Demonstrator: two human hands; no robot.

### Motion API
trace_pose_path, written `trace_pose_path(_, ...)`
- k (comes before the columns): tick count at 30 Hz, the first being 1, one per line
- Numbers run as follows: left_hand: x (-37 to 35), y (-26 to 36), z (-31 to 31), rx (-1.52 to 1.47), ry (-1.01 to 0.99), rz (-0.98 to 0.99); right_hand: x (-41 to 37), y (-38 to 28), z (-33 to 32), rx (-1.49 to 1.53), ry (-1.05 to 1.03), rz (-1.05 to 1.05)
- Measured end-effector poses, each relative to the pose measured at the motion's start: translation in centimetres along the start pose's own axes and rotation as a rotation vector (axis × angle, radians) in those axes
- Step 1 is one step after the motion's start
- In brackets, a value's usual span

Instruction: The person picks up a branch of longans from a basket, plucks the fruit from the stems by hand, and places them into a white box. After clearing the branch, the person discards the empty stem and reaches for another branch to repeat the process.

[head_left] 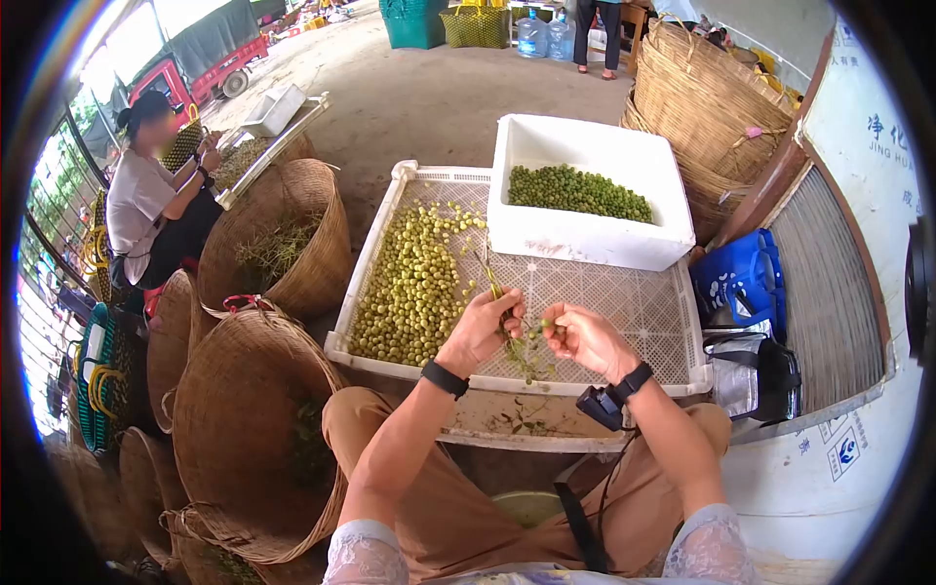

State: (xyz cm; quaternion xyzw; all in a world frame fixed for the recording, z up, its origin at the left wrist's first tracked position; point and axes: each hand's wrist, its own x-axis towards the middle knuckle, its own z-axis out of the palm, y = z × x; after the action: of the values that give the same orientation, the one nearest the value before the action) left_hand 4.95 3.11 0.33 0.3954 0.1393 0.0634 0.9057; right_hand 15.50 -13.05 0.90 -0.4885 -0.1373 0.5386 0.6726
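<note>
My left hand (489, 327) is closed around a thin green leafy sprig (492, 283), whose stem rises above the fist and whose leaves hang below it. Just to the right, my right hand (585, 341) pinches a small round green fruit (548, 324) between thumb and fingertips. Both hands hover over a white slatted plastic tray (624, 322). Many pale yellow-green round fruits (409, 292) lie loose in its left part. At the tray's far right rests a white foam box (595, 246) with smaller dark green fruits (575, 193) inside.
Large woven baskets (258, 419) crowd the left side, one holding cut stems (283, 244). Another person (146, 195) sits at the far left. A tall woven basket (702, 97), a blue bag (746, 283) and a silver-black bag (751, 375) stand at right.
</note>
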Motion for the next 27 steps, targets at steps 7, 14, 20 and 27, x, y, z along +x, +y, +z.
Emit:
trace_pose_path(7, 0.0, -0.8, 0.1, 0.024, 0.011, -0.010, -0.1, 0.1, 0.4, -0.241, -0.001, -0.086)
trace_pose_path(14, 0.1, -1.4, 0.4, 0.222, -0.124, -0.108, 0.5, 0.2, -0.2, -0.781, 0.140, -0.406)
trace_pose_path(20, -0.5, -1.2, 1.0, 0.161, -0.144, -0.136, 1.6, 0.4, -2.3, -0.144, 0.231, -0.218)
trace_pose_path(27, -0.2, -0.8, 0.6, 0.058, -0.060, -0.056, 0.2, 0.7, 0.2, -0.038, 0.000, 0.011)
